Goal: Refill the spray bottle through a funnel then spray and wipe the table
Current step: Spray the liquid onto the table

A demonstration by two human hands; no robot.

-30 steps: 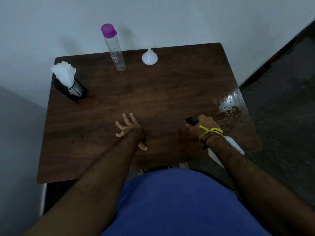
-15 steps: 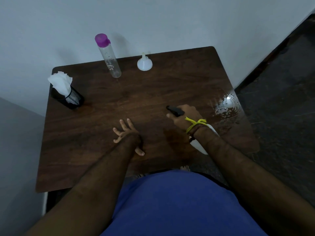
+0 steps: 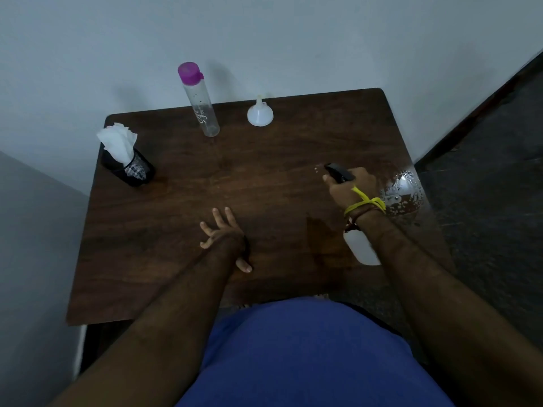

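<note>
Spraying carried across the surface
The spray bottle, gripped by the right hand, has been moved rightward; left hand rests spread.

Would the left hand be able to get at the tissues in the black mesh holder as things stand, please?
Probably yes: the left hand rests open and holds nothing, and bare table lies between it and the tissues.

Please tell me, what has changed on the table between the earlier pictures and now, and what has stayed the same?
The right hand, still gripping the spray bottle, swung left toward the table's middle, then back right and farther from the person; droplets now show at the nozzle. The left hand stays spread flat on the table. The clear bottle, funnel, tissue holder and the wet patch have not moved.
</note>
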